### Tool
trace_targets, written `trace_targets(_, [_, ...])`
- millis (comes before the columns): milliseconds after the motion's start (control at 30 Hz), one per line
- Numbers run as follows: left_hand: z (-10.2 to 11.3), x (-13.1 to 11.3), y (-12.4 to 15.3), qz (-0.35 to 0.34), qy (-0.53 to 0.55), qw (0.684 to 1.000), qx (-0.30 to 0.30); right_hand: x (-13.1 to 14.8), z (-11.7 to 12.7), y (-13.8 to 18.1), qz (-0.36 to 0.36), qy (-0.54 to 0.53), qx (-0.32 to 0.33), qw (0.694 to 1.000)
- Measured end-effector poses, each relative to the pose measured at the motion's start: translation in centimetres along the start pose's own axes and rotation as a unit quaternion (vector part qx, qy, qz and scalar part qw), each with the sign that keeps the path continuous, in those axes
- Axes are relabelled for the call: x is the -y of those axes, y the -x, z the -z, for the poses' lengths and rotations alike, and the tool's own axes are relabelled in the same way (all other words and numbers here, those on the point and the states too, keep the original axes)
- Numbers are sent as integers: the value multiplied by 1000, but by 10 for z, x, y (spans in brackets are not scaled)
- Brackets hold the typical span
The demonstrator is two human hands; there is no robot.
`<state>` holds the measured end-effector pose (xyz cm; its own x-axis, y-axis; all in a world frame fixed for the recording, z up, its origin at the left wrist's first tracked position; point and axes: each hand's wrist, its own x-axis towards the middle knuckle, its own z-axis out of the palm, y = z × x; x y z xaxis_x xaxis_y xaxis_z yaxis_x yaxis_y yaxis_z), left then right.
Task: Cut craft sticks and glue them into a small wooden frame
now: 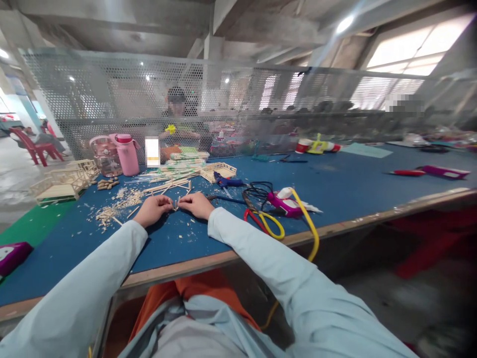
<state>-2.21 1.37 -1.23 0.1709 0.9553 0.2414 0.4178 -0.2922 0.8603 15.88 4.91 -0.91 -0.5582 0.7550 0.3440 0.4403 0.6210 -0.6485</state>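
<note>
Both of my hands rest on the blue table top (pixel 335 189), close together. My left hand (pixel 152 210) is curled, its fingertips pinching a short wooden stick piece (pixel 172 202). My right hand (pixel 197 205) is also curled, fingertips pinching another small stick piece (pixel 179 202) right beside the first. The two pieces nearly meet between the hands. Wood scraps and chips (pixel 115 206) lie just left of my left hand.
A pink glue gun (pixel 285 203) with yellow cord, red-and-yellow-handled cutters (pixel 261 221) and blue-handled pliers (pixel 227 182) lie to the right. Stick-built frames (pixel 61 185), a stick pile (pixel 175 174), a pink bottle (pixel 127 154) and a clear jug (pixel 104 155) stand behind. A person sits beyond the mesh screen (pixel 238 99).
</note>
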Motion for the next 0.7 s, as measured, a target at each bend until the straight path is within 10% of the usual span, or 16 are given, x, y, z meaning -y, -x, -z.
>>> trace_targets(600, [0,-6,5,-41,-147,988,-7,10,3,3,38,139,3,990])
trace_targets(700, [2,-18,9,-63,-110,987,-100,9,5,5,28,155,-1,987])
